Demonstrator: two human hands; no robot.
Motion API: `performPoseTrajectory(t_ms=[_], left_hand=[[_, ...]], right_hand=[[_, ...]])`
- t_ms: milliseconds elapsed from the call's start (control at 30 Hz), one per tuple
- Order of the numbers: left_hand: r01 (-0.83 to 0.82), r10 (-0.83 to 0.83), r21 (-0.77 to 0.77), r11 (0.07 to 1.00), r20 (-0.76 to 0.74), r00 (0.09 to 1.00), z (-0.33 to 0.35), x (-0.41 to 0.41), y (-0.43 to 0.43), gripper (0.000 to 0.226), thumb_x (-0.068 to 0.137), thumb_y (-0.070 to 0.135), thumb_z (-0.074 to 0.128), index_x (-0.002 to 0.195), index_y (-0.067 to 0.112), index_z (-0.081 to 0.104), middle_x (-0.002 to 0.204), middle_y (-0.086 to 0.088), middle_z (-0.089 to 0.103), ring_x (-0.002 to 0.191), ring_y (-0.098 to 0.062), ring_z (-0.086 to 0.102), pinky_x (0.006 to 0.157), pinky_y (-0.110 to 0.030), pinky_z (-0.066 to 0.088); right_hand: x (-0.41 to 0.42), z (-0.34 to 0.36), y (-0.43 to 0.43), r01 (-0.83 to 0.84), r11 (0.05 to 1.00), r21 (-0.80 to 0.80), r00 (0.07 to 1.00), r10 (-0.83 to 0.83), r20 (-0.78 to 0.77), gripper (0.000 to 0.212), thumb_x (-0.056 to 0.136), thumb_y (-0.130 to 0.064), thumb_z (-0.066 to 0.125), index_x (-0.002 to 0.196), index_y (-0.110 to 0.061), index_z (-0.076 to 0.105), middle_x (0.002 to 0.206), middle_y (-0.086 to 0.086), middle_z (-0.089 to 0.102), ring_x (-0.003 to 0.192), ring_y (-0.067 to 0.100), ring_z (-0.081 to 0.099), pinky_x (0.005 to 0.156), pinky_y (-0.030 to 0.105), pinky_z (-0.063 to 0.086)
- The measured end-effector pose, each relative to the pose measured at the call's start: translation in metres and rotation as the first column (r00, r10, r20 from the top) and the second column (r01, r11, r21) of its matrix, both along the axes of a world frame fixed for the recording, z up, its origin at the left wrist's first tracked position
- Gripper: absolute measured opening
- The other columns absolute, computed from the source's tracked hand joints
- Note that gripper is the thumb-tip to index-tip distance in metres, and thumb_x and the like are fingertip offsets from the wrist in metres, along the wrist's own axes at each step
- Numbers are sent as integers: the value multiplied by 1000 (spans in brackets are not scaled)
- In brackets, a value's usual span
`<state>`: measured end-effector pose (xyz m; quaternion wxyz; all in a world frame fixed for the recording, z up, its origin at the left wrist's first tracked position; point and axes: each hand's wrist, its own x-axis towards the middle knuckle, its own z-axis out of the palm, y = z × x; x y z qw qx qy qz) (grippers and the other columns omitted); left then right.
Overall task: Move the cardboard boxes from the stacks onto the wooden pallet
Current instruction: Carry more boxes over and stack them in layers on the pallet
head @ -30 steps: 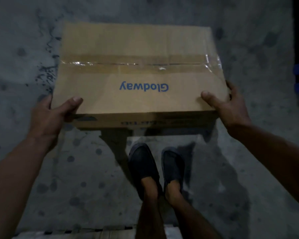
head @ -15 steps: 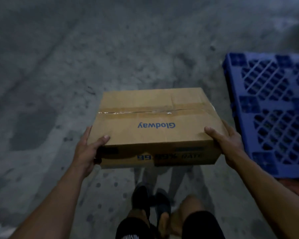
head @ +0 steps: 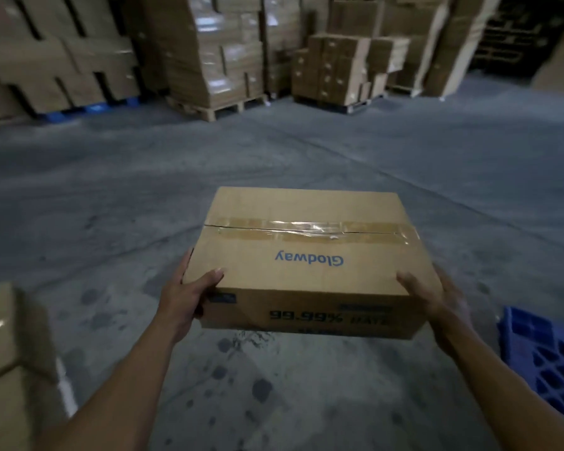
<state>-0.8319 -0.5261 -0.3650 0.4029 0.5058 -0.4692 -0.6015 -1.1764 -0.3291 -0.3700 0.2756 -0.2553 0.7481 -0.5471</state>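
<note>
The brown cardboard box, sealed with clear tape along its top seam and printed with blue lettering, is off the ground at near centre, carried over the grey concrete floor. Its long axis runs left to right across the person's front.

At the near left edge lies another tan cardboard carton, partly out of view. The left hand grips the carried box at its near left corner, thumb on the top face and fingers along the left end. The right hand mirrors it at the near right corner, thumb on top and fingers wrapped down the right end. The box lies between the hands and reaches away from them, and neither hand is nearer than the other. Just right of the right forearm, low on the floor, is a blue plastic lattice pallet.

Across the far side, left to right, stand tall stacks of cartons, then a film-wrapped stack on a wooden pallet, then a lower stack.

No bare wooden pallet shows, so the set-down spot is probably out of view. I judge the carry to be mid-way, and the box would go down broadside, with both ends lowered together.
</note>
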Motion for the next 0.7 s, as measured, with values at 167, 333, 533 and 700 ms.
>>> performPoseTrajectory(t_ms=[167, 333, 533, 700], left_hand=[[-176, 175, -48, 983, -26, 984, 23, 37, 111, 48, 83, 17, 80, 120, 43, 62, 110, 18, 65, 100, -10, 61, 83, -42, 50], [-328, 323, -52, 943, -77, 943, 35, 79, 212, 69, 80, 13, 81, 133, 42, 50, 109, 20, 64, 98, -6, 61, 94, -43, 46], [-400, 391, -49, 915, -139, 910, 31, 148, 345, 65, 61, 22, 94, 112, 52, 66, 126, 1, 68, 116, -25, 62, 106, -60, 42], [-475, 470, -25, 879, -107, 876, 19, 212, 475, 75, 80, 11, 80, 143, 38, 48, 117, 12, 59, 112, -22, 57, 101, -52, 47]], right_hand=[[1, 28, 42, -234, 971, -58, 972, 235, 21, 58, 69, -63, 82, 118, -44, 57, 118, -6, 64, 103, 15, 64, 81, 34, 55], [36, 36, 100, -326, 934, -148, 944, 328, -7, 66, 71, -54, 79, 129, -30, 58, 122, 2, 63, 99, 11, 61, 75, 30, 51], [94, 34, 193, -405, 898, -170, 914, 405, -39, 88, 50, -76, 79, 126, -37, 55, 114, -4, 63, 100, 13, 61, 73, 29, 50], [155, 8, 279, -474, 867, -153, 880, 474, -41, 64, 77, -47, 78, 134, -26, 58, 120, 2, 64, 103, 19, 63, 78, 35, 55]])
